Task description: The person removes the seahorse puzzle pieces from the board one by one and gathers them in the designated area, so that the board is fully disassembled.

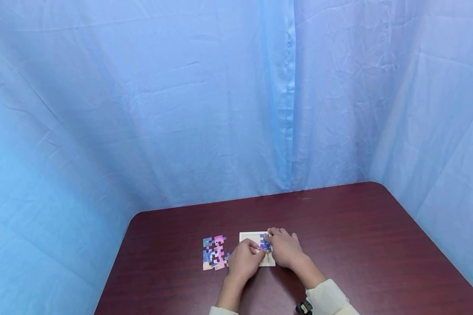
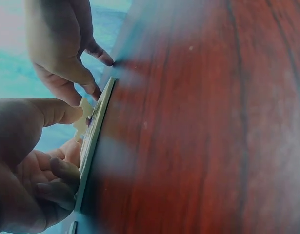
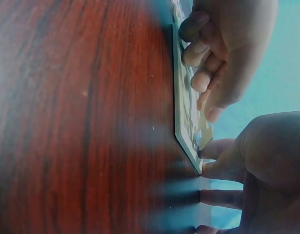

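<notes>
My left hand (image 1: 245,261) pinches a jigsaw piece (image 2: 83,116) between thumb and fingers. The piece shows a pale side in the left wrist view and stands tilted over a thin, pale-rimmed puzzle tray (image 1: 249,233). Blue and purple pieces (image 1: 263,242) sit in the tray's far right part, partly hidden by the hands. At the tray's right side, my right hand (image 1: 286,249) has its thumb and a finger touching the corner and rim. Its other fingertips rest on the table beyond.
Left of the tray, several pink, blue and green jigsaw pieces (image 1: 219,252) lie close together, some interlocked or nearly so. The dark red wooden table (image 1: 339,227) is bordered by blue curtains (image 1: 205,109) behind and at both sides.
</notes>
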Action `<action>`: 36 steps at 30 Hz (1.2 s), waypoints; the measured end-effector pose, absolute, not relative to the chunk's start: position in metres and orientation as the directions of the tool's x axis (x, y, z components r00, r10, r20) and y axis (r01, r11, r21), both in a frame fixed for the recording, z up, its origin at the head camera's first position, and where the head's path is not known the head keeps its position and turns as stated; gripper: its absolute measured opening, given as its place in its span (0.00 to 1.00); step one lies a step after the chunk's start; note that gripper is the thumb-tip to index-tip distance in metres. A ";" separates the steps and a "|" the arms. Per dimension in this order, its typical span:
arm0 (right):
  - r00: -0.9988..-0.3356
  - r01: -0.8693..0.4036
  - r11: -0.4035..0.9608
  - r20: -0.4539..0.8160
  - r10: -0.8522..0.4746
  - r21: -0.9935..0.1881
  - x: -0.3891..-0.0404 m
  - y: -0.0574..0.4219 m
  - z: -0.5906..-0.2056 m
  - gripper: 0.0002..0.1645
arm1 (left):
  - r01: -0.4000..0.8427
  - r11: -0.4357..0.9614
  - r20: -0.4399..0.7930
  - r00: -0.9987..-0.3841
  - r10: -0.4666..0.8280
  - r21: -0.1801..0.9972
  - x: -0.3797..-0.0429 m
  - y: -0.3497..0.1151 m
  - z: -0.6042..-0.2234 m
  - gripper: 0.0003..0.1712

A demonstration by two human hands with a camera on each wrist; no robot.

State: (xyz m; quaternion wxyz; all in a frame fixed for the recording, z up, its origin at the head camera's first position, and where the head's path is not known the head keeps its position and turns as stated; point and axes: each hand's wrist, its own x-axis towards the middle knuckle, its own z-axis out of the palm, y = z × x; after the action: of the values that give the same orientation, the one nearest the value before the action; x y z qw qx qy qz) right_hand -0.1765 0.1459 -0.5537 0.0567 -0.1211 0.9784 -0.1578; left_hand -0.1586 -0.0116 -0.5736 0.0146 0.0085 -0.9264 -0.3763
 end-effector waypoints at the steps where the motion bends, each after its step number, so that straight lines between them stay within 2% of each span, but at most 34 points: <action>1: -0.964 -0.218 0.920 -0.076 -0.255 -0.325 -0.177 0.146 -0.554 0.30 | -0.003 0.712 0.024 -0.999 -0.027 0.702 -0.158 -0.012 -0.573 0.13; 10: -0.961 -0.204 0.915 -0.108 -0.256 -0.349 -0.177 0.147 -0.553 0.34 | -0.011 0.707 0.051 -0.996 -0.067 0.707 -0.157 -0.025 -0.571 0.13; 17: -0.963 -0.198 0.921 -0.109 -0.247 -0.337 -0.177 0.146 -0.552 0.33 | -0.005 0.708 0.096 -0.990 -0.103 0.706 -0.157 -0.037 -0.569 0.14; 36: -0.959 -0.198 0.911 -0.122 -0.257 -0.363 -0.176 0.147 -0.553 0.36 | -0.114 0.757 0.106 -0.966 -0.236 0.644 -0.159 -0.072 -0.563 0.10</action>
State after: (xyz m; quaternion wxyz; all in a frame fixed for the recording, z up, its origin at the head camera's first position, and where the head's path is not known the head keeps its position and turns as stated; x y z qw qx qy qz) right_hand -0.1763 0.1474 -0.5533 0.0838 -0.1167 0.9738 -0.1764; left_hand -0.1595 -0.0720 -0.5635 0.0908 0.0937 -0.9328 -0.3360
